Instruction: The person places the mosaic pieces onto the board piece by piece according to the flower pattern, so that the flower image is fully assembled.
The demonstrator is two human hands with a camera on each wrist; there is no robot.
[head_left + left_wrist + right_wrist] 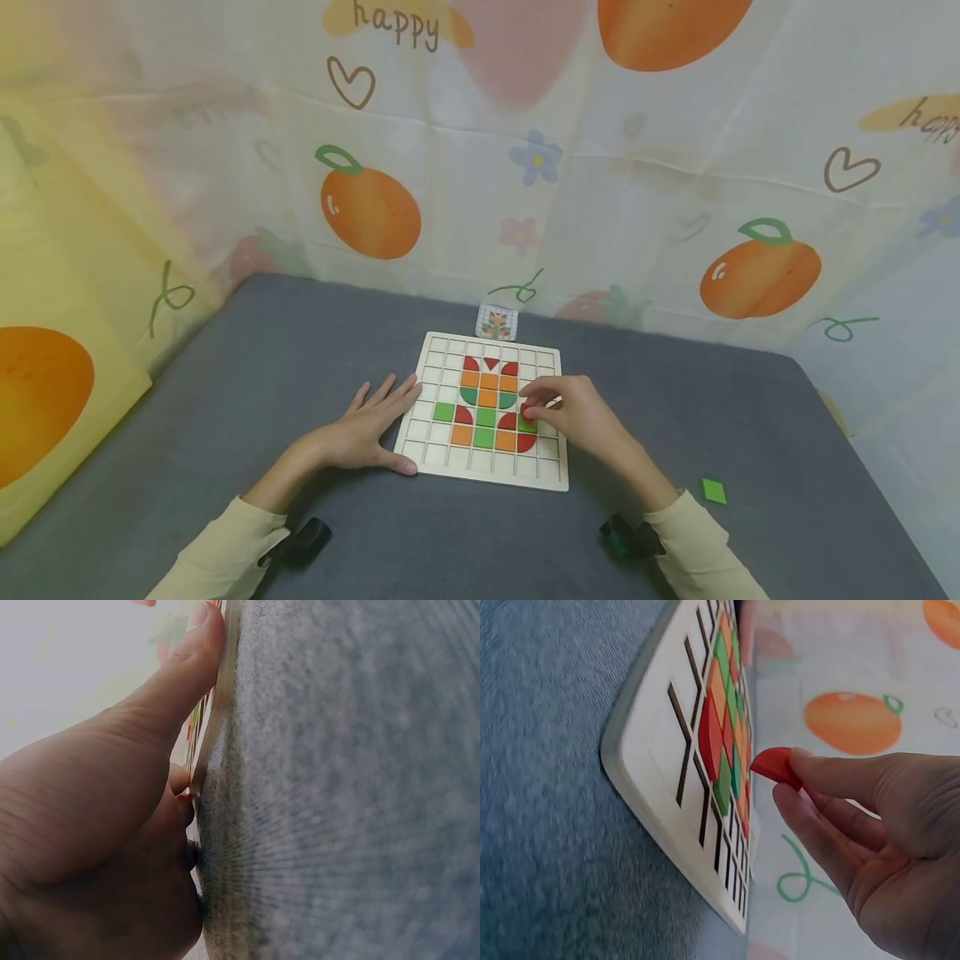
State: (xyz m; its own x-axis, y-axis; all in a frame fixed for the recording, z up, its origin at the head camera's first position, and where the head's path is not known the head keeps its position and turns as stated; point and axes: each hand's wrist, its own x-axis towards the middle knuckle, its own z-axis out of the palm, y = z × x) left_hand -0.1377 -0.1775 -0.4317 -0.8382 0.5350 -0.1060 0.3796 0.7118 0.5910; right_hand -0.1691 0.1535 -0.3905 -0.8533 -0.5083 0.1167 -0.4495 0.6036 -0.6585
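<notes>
A white square board (pixel 502 467) with a grid of cells lies on the table. Orange, green and red tiles, some square and some rounded, form a pattern on it. My left hand (pixel 367 433) has its fingers spread at the board's left edge, with fingertips and thumb touching it. Between thumb and fingers, my right hand (pixel 581 412) pinches a red quarter-circle tile (pixel 775 763). That tile is held just off the board, over the pattern's right side near a green square tile (pixel 528 424).
Behind the board, a small card (pixel 497 323) shows a similar pattern on a grid. A loose green tile (pixel 714 492) lies on the grey table (pixel 225 400) to the right. A fruit-printed cloth (pixel 465 192) hangs along the back and sides.
</notes>
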